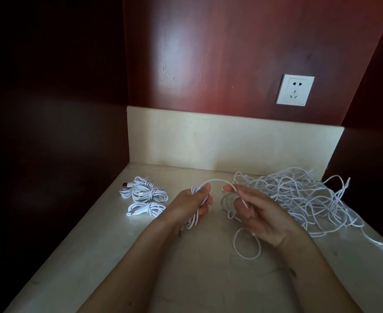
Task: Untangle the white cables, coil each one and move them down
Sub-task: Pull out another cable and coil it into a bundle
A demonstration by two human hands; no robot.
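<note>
My left fingers [206,201] curl round a coil [195,219] of white cable, so my left hand [192,206] grips it. My right fingers [240,195] pinch the free strand [216,180], which arcs between both hands. The tangled pile [299,195] lies at 2 o'clock on the counter [186,279], and the coiled bundles [145,195] sit at 10 o'clock. 1 loose loop [247,245] lies beneath my right hand [260,215].
</note>
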